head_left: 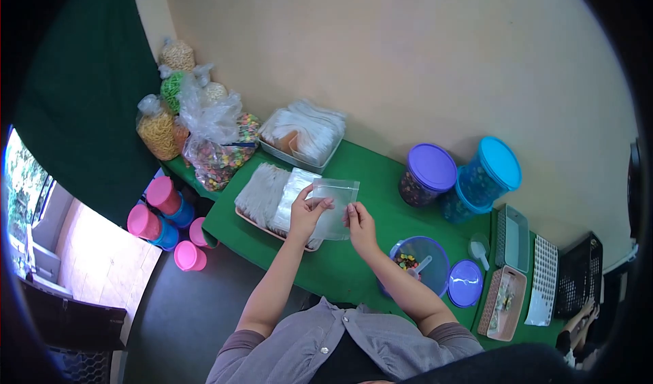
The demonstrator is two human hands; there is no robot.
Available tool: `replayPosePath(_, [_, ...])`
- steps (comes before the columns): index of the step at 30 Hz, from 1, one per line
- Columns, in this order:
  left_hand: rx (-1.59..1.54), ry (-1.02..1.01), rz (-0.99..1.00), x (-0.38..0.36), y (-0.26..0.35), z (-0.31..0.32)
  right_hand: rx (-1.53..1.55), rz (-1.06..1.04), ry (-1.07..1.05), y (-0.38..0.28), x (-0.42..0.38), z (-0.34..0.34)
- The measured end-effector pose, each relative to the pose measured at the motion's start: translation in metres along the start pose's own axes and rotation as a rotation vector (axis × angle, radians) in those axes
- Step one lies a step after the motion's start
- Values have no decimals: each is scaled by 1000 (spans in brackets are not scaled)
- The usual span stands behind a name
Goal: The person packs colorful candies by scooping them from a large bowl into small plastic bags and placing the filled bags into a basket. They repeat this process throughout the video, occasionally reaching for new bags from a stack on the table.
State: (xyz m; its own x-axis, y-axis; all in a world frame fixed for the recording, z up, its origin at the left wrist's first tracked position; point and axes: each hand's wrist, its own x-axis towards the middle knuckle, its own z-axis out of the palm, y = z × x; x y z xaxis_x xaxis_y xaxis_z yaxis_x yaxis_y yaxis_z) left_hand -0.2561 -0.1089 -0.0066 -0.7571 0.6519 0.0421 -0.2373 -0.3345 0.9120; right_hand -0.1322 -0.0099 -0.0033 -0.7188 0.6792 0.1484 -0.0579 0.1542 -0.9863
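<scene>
One plastic bag point(332, 223) (see-through, faintly whitish) looks flat and rectangular.

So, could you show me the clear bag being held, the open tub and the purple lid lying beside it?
Clear bag point(335, 219): head view, on its flat side.
Open tub point(439, 276): head view, on its inner wall.
Purple lid point(466, 283): head view, around its middle.

No readable text, labels, brands, numbers or signs. Small clear bag point(337, 222) held over counter point(371, 166): no legible lettering. Pale panel point(543, 282) toward counter's right end: rows of dark marks, too small to tell if print or holes.
</scene>
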Motion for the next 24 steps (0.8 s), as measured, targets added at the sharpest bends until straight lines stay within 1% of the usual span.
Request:
replayPosePath(3, [22, -29, 33, -14, 3, 33, 21, -32, 17, -12, -18, -31])
replayPosePath(6, [20, -59, 57, -31, 1, 69, -40, -47, 40, -26, -37, -68])
replayPosePath(8, [196, -125, 25, -39, -7, 89, -72, -70, 126, -29, -49, -91])
replayPosePath(9, [75, -142, 61, -45, -10, 104, -77, -71, 148, -36, -55, -103])
replayPosePath(10, [71, -163, 56, -52, -12, 118, -27, -87, 273, -44, -61, -115])
replayPosePath(11, [169, -163, 152, -59, -13, 130, 23, -104, 398, -51, -68, -127])
replayPosePath(12, [265, -163, 250, -66, -16, 141, 18, -106, 418, -55, -74, -145])
replayPosePath(13, [381, -192, 346, -71, -20, 151, 109, -36, 313, -58, -82, -166])
replayPosePath(14, [374, -211, 342, -76, -23, 161, 200, 33, 206, -62, -89, -181])
replayPosePath(15, [479, -218, 561, -83, -21, 174, 183, 83, 153, -70, -96, -190])
replayPosePath(16, [580, -221, 785, -89, -22, 185, 180, 84, 171, -71, -103, -200])
replayPosePath(17, [643, -382, 794, -88, -42, 177, 178, 98, 163, -72, -110, -209])
replayPosePath(18, [636, -393, 793, -95, -38, 191, 178, 111, 152, -73, -115, -218])
replayPosePath(20, [916, -346, 835, -109, -24, 218, 164, 139, 181, -81, -123, -235])
replayPosePath(21, [938, -435, 872, -111, -29, 221, -10, 71, 127, -90, -128, -241])
replayPosePath(22, [941, -440, 864, -115, -36, 225, -182, 7, 69, -94, -134, -244])
replayPosePath(23, [867, -499, 871, -118, -43, 231, -100, 63, 60, -88, -139, -245])
replayPosePath(24, [790, -557, 882, -121, -45, 236, -96, 66, 60, -88, -144, -246])
